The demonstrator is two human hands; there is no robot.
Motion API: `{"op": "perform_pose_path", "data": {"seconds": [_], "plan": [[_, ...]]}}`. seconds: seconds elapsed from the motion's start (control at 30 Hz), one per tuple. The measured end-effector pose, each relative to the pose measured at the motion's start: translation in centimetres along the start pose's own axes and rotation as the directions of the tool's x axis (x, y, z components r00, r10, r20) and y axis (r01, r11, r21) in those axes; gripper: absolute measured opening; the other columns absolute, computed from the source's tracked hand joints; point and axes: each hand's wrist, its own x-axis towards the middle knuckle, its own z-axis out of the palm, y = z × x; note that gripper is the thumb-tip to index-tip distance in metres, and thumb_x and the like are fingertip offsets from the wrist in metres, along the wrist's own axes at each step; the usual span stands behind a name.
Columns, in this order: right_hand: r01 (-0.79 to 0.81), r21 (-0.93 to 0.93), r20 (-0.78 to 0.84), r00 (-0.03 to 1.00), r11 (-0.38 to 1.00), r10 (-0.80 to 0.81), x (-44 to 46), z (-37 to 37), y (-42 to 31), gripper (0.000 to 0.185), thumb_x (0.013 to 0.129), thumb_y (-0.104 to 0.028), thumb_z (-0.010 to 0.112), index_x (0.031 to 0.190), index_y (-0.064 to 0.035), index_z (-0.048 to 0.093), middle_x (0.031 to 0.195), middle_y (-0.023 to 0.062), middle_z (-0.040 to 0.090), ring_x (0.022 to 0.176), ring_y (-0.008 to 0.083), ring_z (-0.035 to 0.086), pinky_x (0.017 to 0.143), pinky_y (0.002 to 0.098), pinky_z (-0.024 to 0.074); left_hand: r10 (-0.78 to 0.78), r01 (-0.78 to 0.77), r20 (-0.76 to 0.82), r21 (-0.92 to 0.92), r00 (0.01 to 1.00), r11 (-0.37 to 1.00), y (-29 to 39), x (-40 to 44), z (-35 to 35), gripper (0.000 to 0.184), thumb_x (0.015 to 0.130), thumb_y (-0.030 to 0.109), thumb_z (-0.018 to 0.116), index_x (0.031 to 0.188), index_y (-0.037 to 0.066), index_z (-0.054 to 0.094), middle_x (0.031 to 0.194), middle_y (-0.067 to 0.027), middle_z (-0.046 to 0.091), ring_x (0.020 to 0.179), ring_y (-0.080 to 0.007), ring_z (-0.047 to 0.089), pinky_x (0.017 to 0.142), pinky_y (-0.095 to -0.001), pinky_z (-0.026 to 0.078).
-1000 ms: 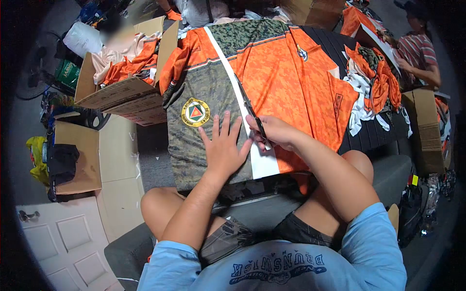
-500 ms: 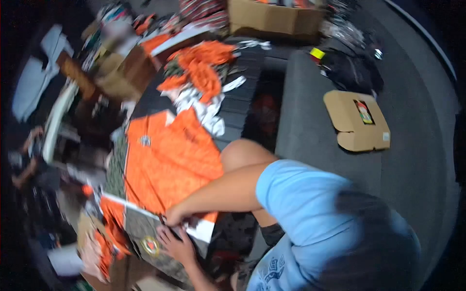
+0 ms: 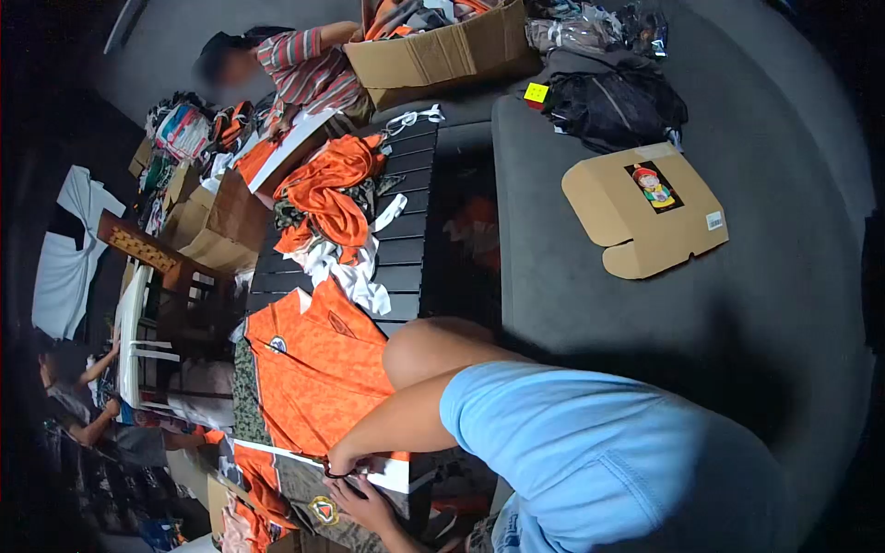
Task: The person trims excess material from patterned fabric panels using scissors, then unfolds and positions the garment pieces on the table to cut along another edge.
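Note:
An orange jersey [image 3: 318, 369] with a round badge lies spread on the dark slatted table. Along its lower end runs a white strip [image 3: 392, 472], beside grey-brown camouflage cloth [image 3: 313, 479] bearing a round emblem. My right hand [image 3: 347, 452] is closed at this strip around the dark loop handles of scissors [image 3: 339, 473]; their blades are hard to make out. Just below it, my left hand [image 3: 367, 505] rests on the camouflage cloth, its fingers stretched out.
Crumpled orange and white cloth [image 3: 336, 203] lies farther up the slatted table [image 3: 396, 235]. A cardboard piece [image 3: 650, 212], a cube puzzle [image 3: 536, 94] and a black bag [image 3: 618, 106] lie on the grey couch. Full cartons [image 3: 442, 55] and two other people are around.
My view has shifted, moving the table's contents lower and left, and is sharper. Both hands remain at the white strip and camouflage cloth.

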Motion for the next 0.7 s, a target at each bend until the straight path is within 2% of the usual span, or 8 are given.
{"op": "perform_pose_path", "data": {"seconds": [0.37,0.5,0.53,0.57,0.6,0.63,0.67,0.7], "plan": [[-0.012,0.018,0.059,0.998,1.000,0.011,7.4,1.6,2.3,0.046,0.097,-0.053,0.061,0.081,-0.0099,0.065,0.069,0.0076,0.058,0.056,0.0221,0.049,0.052,0.0410,0.0462,0.017,-0.018,-0.013,-0.014,1.000,1.000,-0.3,0.0,0.3,0.064,0.100,0.051,0.056,0.150,0.013,0.049,0.165,-0.0145,0.037,0.152,-0.0382,0.034,0.117,-0.0717,0.019],[0.280,-0.016,-0.042,0.959,0.960,-0.280,9.0,2.6,3.5,0.046,0.098,-0.052,0.060,0.082,-0.0093,0.065,0.069,0.0077,0.057,0.056,0.0226,0.050,0.053,0.0424,0.0476,0.061,-0.061,-0.043,-0.002,0.997,0.998,-1.3,0.2,1.0,0.064,0.100,0.052,0.056,0.150,0.013,0.050,0.165,-0.0149,0.037,0.152,-0.0377,0.034,0.117,-0.0719,0.020],[0.279,-0.015,-0.042,0.959,0.960,-0.280,8.8,3.4,2.6,0.046,0.098,-0.052,0.060,0.082,-0.0093,0.065,0.069,0.0077,0.057,0.056,0.0226,0.050,0.053,0.0424,0.0476,0.061,-0.061,-0.042,-0.002,0.997,0.998,-1.4,0.2,1.0,0.064,0.100,0.052,0.056,0.150,0.013,0.050,0.165,-0.0149,0.037,0.152,-0.0377,0.034,0.117,-0.0719,0.020],[-0.033,-0.135,-0.230,0.973,0.990,0.001,7.9,4.6,0.3,0.046,0.098,-0.052,0.059,0.082,-0.0093,0.065,0.069,0.0078,0.057,0.056,0.0227,0.050,0.053,0.0429,0.0480,0.055,-0.055,-0.040,0.001,0.998,0.998,-1.3,0.2,1.0,0.064,0.100,0.052,0.056,0.150,0.013,0.050,0.165,-0.0149,0.037,0.152,-0.0377,0.034,0.116,-0.0719,0.020],[-0.356,-0.186,-0.433,0.866,0.916,0.249,6.8,6.0,-2.4,0.047,0.098,-0.052,0.059,0.082,-0.0092,0.065,0.069,0.0079,0.057,0.055,0.0228,0.050,0.053,0.0433,0.0484,0.050,-0.050,-0.039,0.004,0.998,0.999,-1.2,0.2,0.9,0.063,0.100,0.052,0.056,0.150,0.013,0.050,0.165,-0.0148,0.037,0.152,-0.0376,0.034,0.116,-0.0719,0.020],[-0.645,-0.163,-0.624,0.653,0.746,0.429,5.7,7.1,-4.8,0.047,0.098,-0.052,0.059,0.082,-0.0091,0.065,0.069,0.0081,0.057,0.055,0.0229,0.050,0.053,0.0438,0.0487,0.045,-0.044,-0.038,0.006,0.998,0.999,-1.1,0.1,0.9,0.063,0.100,0.052,0.056,0.149,0.012,0.050,0.165,-0.0147,0.037,0.152,-0.0375,0.034,0.116,-0.0719,0.020],[-0.860,-0.068,-0.776,0.365,0.506,0.515,5.2,7.6,-5.7,0.047,0.098,-0.053,0.058,0.081,-0.0090,0.065,0.069,0.0082,0.057,0.055,0.0229,0.051,0.053,0.0443,0.0491,0.038,-0.038,-0.038,0.009,0.999,0.999,-1.0,0.1,0.8,0.063,0.100,0.051,0.056,0.149,0.012,0.050,0.165,-0.0147,0.037,0.152,-0.0374,0.034,0.116,-0.0719,0.021],[-0.860,-0.069,-0.776,0.365,0.506,0.514,4.6,6.9,-5.1,0.047,0.098,-0.053,0.058,0.081,-0.0090,0.065,0.069,0.0082,0.057,0.055,0.0229,0.051,0.053,0.0443,0.0491,0.037,-0.037,-0.038,0.008,0.999,0.999,-0.9,0.1,0.7,0.063,0.100,0.051,0.056,0.149,0.012,0.050,0.165,-0.0147,0.037,0.152,-0.0374,0.034,0.116,-0.0719,0.021]]}}
